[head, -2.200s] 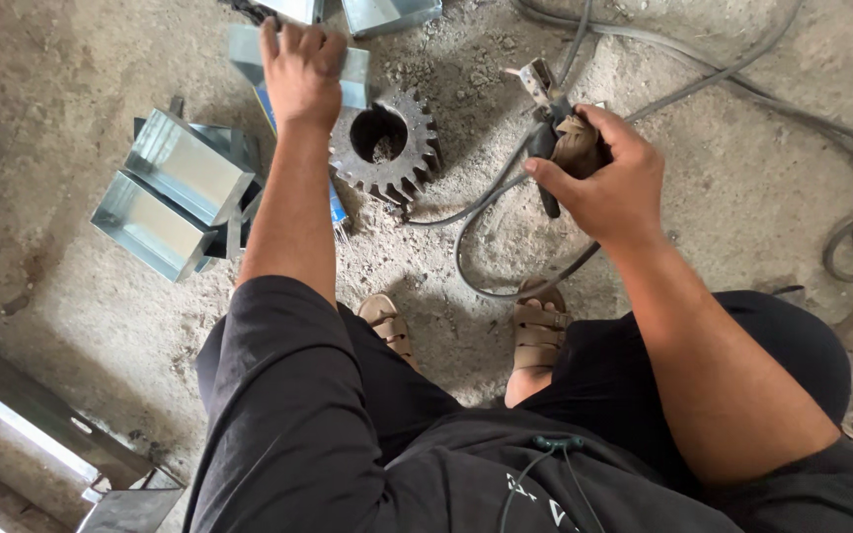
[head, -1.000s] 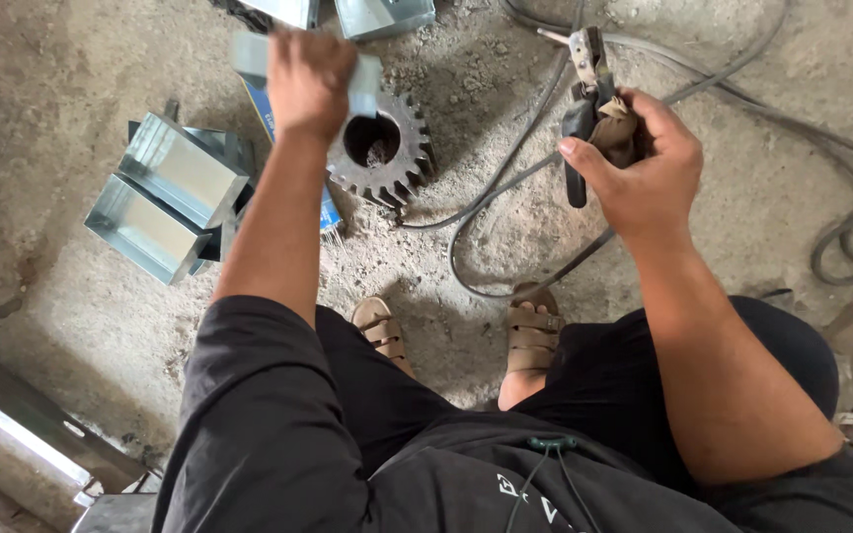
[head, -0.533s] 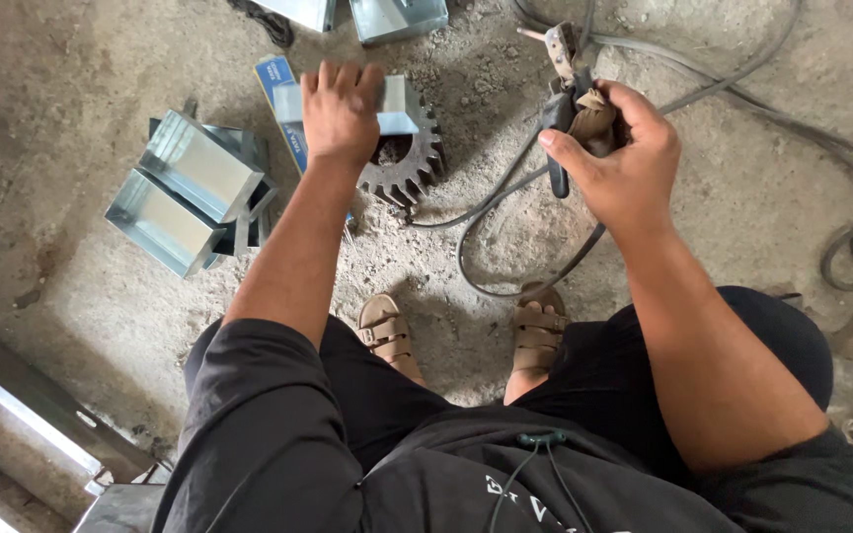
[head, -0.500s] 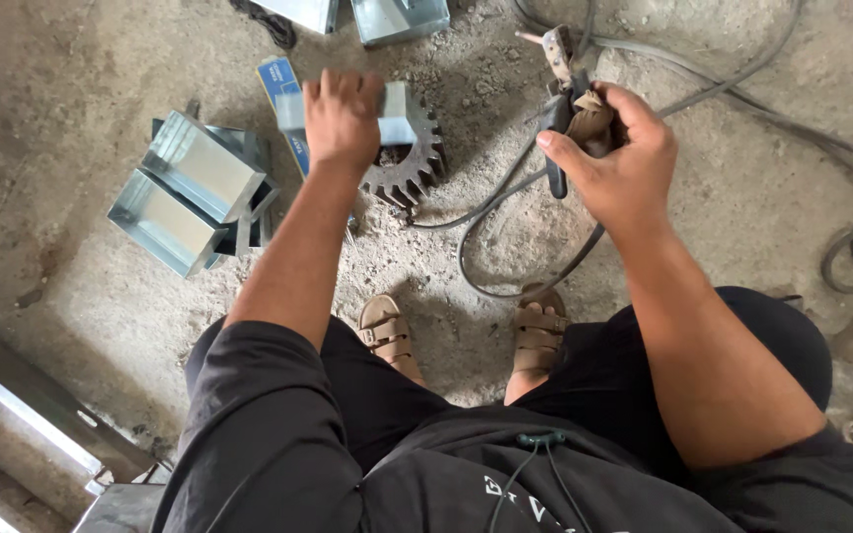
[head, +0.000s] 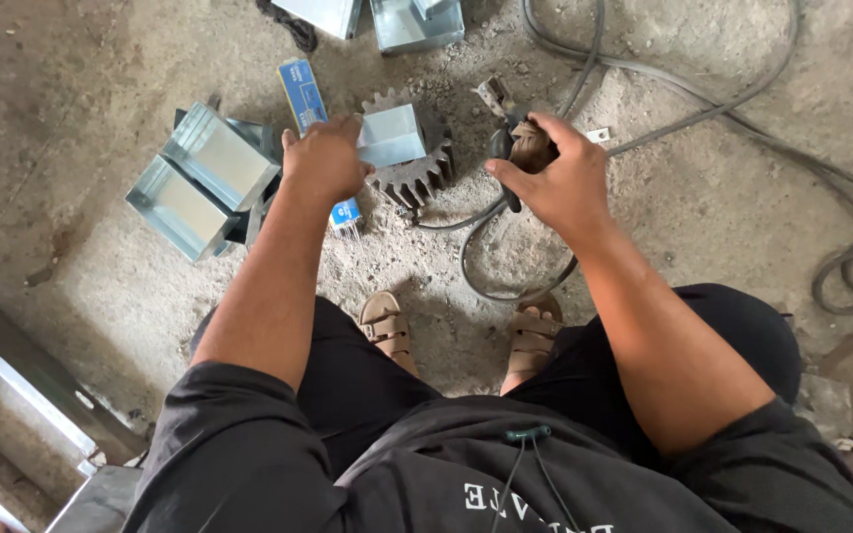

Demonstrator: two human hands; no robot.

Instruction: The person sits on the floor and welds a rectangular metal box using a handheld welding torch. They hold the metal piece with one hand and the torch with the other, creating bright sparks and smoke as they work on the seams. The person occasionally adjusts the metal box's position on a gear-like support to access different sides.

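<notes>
Item: left hand [head: 323,158], fingers closed over the near edge of a small folded galvanised sheet-metal piece [head: 392,135]. The piece is laid flat on top of a dark toothed steel gear wheel [head: 417,168], which lies on the concrete floor [head: 101,79]. The piece extends to the right of the hand, its long axis running left to right, roughly level with the knuckles.

Item: right hand [head: 560,178], wrapped tight around the black-handled welding electrode holder [head: 513,148]. The holder's metal clamp end is pointed up and left, just beside the gear's right edge. The left hand is the one in contact with the metal piece; the right is near but apart.

Count: gear wheel, one. Blue flat carton of welding rods [head: 313,118], one, partly hidden under the left wrist, with bare rod ends showing at its lower end. Open rectangular galvanised sheet-metal boxes [head: 199,178], two, grouped left of the hand; further metal pieces at the top edge, cropped, number uncertain. Grey cables [head: 742,128], looped at the right, number not determinable. Tan sandals [head: 387,326], two.
</notes>
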